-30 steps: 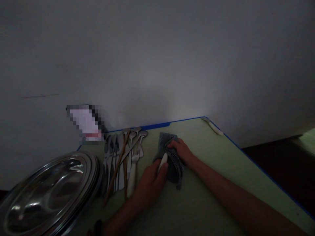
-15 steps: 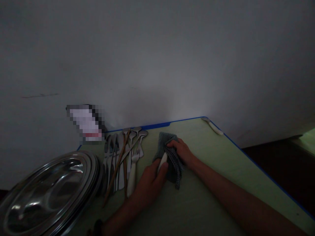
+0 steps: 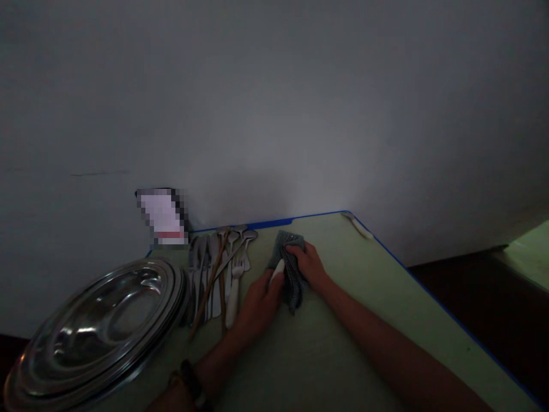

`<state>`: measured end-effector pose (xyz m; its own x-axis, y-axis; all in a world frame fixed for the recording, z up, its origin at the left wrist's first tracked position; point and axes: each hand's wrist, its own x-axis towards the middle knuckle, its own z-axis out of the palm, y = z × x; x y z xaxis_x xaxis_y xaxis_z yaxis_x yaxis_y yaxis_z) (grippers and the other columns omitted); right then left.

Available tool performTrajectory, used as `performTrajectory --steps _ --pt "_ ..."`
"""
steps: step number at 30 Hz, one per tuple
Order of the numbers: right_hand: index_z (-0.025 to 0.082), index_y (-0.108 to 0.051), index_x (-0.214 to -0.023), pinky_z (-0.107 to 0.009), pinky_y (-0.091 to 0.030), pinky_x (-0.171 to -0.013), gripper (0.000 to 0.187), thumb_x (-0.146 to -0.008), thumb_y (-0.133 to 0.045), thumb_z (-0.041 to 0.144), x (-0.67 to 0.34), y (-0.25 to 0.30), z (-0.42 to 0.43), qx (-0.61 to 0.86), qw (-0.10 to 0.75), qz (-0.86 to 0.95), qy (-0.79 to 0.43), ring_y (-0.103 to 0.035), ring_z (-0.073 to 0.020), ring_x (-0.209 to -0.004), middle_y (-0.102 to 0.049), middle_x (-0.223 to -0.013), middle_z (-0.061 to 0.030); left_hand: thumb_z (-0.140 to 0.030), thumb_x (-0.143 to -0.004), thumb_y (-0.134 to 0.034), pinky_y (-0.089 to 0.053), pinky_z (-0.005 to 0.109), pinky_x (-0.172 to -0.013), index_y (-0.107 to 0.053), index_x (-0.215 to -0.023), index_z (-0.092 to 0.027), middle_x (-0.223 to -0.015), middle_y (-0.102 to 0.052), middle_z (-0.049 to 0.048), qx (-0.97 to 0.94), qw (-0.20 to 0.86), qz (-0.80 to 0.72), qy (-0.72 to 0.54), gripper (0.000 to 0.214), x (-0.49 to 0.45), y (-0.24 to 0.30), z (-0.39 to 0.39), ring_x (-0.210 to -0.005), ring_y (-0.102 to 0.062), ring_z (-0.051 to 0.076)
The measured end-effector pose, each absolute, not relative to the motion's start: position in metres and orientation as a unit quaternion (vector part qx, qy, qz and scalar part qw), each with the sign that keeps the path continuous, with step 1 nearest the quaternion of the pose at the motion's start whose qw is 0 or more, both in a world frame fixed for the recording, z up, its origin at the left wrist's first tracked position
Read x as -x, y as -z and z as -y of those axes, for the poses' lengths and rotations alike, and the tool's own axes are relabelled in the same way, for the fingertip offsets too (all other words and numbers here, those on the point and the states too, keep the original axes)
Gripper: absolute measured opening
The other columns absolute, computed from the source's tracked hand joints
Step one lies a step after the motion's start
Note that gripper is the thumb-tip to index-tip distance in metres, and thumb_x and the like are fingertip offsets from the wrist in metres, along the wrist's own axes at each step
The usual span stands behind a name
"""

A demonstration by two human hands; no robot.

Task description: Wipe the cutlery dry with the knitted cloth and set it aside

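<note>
My left hand point(image 3: 259, 300) is closed around the white handle of a utensil point(image 3: 277, 270), whose far end is buried in a grey cloth point(image 3: 288, 269). Fingers of my right hand point(image 3: 309, 264) are wrapped over that cloth and pinch it around the utensil. Both hands rest low over the pale green table point(image 3: 343, 343), just right of a row of cutlery point(image 3: 221, 272).
Stacked steel compartment plates point(image 3: 98, 326) sit at the near left. The cutlery row holds spoons, forks and wooden chopsticks. A white utensil point(image 3: 357, 225) lies at the far right corner by the blue table edge. A wall rises behind; a blurred-out object point(image 3: 163, 216) stands against it.
The view has drawn back and shifted a little, so everything sits smaller and further left. Both hands keep their grip on the cloth and utensil, the cloth bunched tighter.
</note>
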<state>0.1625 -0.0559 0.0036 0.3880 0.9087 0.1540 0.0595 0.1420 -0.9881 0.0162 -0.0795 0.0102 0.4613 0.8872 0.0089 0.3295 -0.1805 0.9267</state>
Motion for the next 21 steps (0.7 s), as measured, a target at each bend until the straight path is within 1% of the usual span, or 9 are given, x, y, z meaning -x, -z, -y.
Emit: performTrajectory --steps 2,4,5,7,9,11,14,16,21 --pt "0.017 -0.063 -0.067 -0.027 -0.040 -0.071 0.020 -0.065 -0.057 0.036 -0.161 -0.002 0.058 0.560 0.631 0.423 -0.329 -0.053 -0.0160 -0.070 -0.061 -0.066 0.0028 -0.046 -0.086 -0.037 -0.036 0.024 -0.048 -0.050 -0.074 -0.016 -0.058 -0.047 -0.0038 -0.703 0.475 -0.432 -0.304 0.035 -0.017 -0.010 0.081 -0.051 -0.045 0.013" --pt "0.016 -0.065 -0.074 -0.027 -0.040 -0.073 0.027 -0.067 -0.056 0.041 -0.158 0.001 0.061 0.565 0.644 0.401 -0.324 -0.054 -0.0166 -0.073 -0.063 -0.071 0.0013 -0.046 -0.087 -0.035 -0.038 0.025 -0.050 -0.051 -0.076 -0.017 -0.061 -0.049 -0.0026 -0.696 0.474 -0.438 -0.316 0.036 -0.015 -0.011 0.086 -0.054 -0.048 0.014" --pt "0.016 -0.065 -0.077 -0.028 -0.040 -0.074 0.030 -0.068 -0.055 0.043 -0.156 0.003 0.063 0.567 0.653 0.380 -0.328 -0.055 -0.0171 -0.076 -0.064 -0.075 0.0004 -0.046 -0.087 -0.034 -0.041 0.026 -0.054 -0.053 -0.080 -0.016 -0.065 -0.052 -0.0009 -0.693 0.472 -0.440 -0.322 0.035 -0.013 -0.013 0.088 -0.059 -0.051 0.015" --pt "0.017 -0.066 -0.081 -0.029 -0.041 -0.076 0.033 -0.067 -0.055 0.045 -0.150 0.008 0.070 0.567 0.677 0.318 -0.345 -0.056 -0.0183 -0.082 -0.066 -0.081 -0.0013 -0.042 -0.087 -0.035 -0.044 0.028 -0.067 -0.055 -0.092 -0.017 -0.080 -0.059 0.0030 -0.689 0.466 -0.443 -0.336 0.033 -0.006 -0.015 0.096 -0.075 -0.056 0.019" --pt "0.018 -0.066 -0.083 -0.028 -0.041 -0.078 0.032 -0.065 -0.057 0.043 -0.144 0.013 0.077 0.557 0.693 0.267 -0.372 -0.057 -0.0189 -0.088 -0.066 -0.088 -0.0021 -0.039 -0.086 -0.039 -0.042 0.029 -0.080 -0.055 -0.103 -0.018 -0.095 -0.060 0.0054 -0.689 0.464 -0.440 -0.341 0.031 0.003 -0.017 0.104 -0.093 -0.055 0.021" --pt "0.020 -0.067 -0.081 -0.028 -0.041 -0.080 0.029 -0.063 -0.060 0.042 -0.139 0.017 0.083 0.541 0.698 0.255 -0.394 -0.056 -0.0189 -0.092 -0.066 -0.091 -0.0023 -0.038 -0.086 -0.041 -0.041 0.029 -0.084 -0.055 -0.107 -0.019 -0.098 -0.061 0.0060 -0.693 0.473 -0.433 -0.329 0.031 0.012 -0.017 0.111 -0.099 -0.053 0.021" --pt "0.020 -0.067 -0.078 -0.029 -0.041 -0.082 0.028 -0.062 -0.062 0.042 -0.136 0.018 0.088 0.522 0.693 0.256 -0.426 -0.057 -0.0187 -0.091 -0.066 -0.091 -0.0022 -0.042 -0.087 -0.039 -0.044 0.027 -0.071 -0.056 -0.100 -0.018 -0.085 -0.061 0.0048 -0.688 0.504 -0.434 -0.291 0.032 0.021 -0.015 0.115 -0.085 -0.056 0.021" --pt "0.019 -0.068 -0.078 -0.029 -0.041 -0.082 0.029 -0.062 -0.063 0.043 -0.136 0.016 0.090 0.518 0.683 0.268 -0.440 -0.057 -0.0187 -0.090 -0.065 -0.090 -0.0020 -0.045 -0.087 -0.039 -0.044 0.026 -0.063 -0.055 -0.095 -0.018 -0.078 -0.060 0.0034 -0.682 0.515 -0.437 -0.280 0.032 0.021 -0.014 0.115 -0.076 -0.055 0.019" --pt "0.019 -0.067 -0.079 -0.028 -0.042 -0.075 0.029 -0.067 -0.061 0.044 -0.134 0.004 0.093 0.517 0.628 0.373 -0.446 -0.058 -0.0175 -0.081 -0.066 -0.080 -0.0002 -0.046 -0.089 -0.038 -0.039 0.022 -0.052 -0.049 -0.079 -0.019 -0.061 -0.049 -0.0040 -0.692 0.532 -0.410 -0.266 0.031 0.017 -0.016 0.113 -0.054 -0.047 0.012"
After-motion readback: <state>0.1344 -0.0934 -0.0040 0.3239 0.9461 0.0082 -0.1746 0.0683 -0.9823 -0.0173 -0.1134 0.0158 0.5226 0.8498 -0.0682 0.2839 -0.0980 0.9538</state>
